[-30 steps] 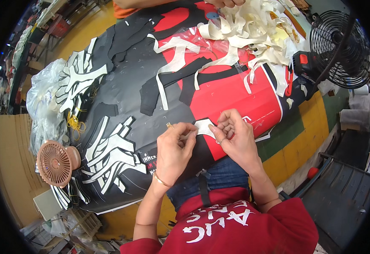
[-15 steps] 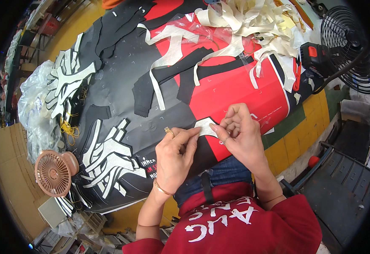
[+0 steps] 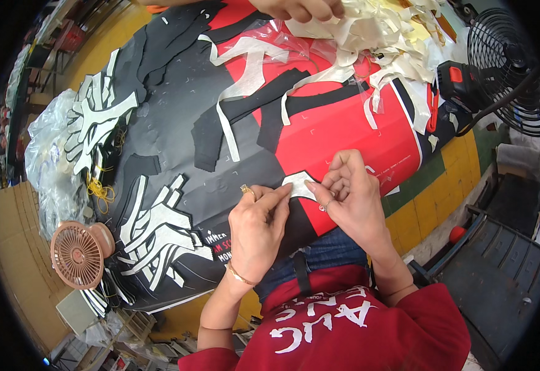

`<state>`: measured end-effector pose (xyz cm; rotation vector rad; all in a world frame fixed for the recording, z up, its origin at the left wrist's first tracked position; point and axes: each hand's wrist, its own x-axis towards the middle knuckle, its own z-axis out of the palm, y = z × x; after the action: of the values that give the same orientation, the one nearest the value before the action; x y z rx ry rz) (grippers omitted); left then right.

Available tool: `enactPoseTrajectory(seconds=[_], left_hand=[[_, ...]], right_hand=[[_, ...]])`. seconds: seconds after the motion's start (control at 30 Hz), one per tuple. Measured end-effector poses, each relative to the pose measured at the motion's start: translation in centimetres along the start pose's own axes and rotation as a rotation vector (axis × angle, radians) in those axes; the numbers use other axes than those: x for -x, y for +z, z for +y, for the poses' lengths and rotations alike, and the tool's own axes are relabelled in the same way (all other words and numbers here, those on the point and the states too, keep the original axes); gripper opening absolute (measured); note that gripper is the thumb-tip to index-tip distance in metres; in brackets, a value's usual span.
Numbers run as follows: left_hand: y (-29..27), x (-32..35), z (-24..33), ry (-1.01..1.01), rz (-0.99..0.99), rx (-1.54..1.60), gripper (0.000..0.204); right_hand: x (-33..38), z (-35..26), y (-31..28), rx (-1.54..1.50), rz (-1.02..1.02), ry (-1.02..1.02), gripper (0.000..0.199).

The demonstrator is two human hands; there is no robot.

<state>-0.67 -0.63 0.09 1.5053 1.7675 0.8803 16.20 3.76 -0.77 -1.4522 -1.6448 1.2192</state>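
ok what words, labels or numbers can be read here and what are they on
I won't copy wording, but lettering stands on:
Dark red shirt: large white letters, partly legible
Sheet's black part: white and red letters beside the left hand
Sheet's red part: white letters beside the right hand, plus a line too small to read

Left forearm [image 3: 222, 314] rises from seven o'clock, right forearm [image 3: 391, 266] from four. Left hand [image 3: 256, 221] and right hand [image 3: 351, 193] pinch close together, thumbs against forefingers, the right's other fingers [image 3: 343, 166] curled.
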Motion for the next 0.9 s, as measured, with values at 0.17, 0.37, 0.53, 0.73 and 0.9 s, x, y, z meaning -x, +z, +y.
enactPoseTrajectory(seconds=[0.17, 0.37, 0.53, 0.73, 0.9], left_hand=[[0.1, 0.0, 0.0, -0.011, 0.006, 0.004, 0.021], [0.3, 0.0, 0.0, -0.006, 0.013, -0.003, 0.021], [0.4, 0.1, -0.1, 0.002, 0.023, -0.008, 0.021], [0.5, 0.2, -0.2, 0.03, 0.031, -0.032, 0.02], [0.6, 0.3, -0.3, 0.027, 0.038, -0.01, 0.02]], right_hand=[[0.9, -0.6, -2.1, 0.127, -0.078, 0.065, 0.038], [1.4, -0.3, -2.4, 0.135, -0.082, 0.051, 0.04], [1.6, 0.1, -2.0, 0.16, -0.056, 0.023, 0.035], [3.1, 0.6, -0.1, 0.526, 0.07, -0.178, 0.018], [3.6, 1.3, 0.2, 0.693, 0.315, -0.246, 0.023]])
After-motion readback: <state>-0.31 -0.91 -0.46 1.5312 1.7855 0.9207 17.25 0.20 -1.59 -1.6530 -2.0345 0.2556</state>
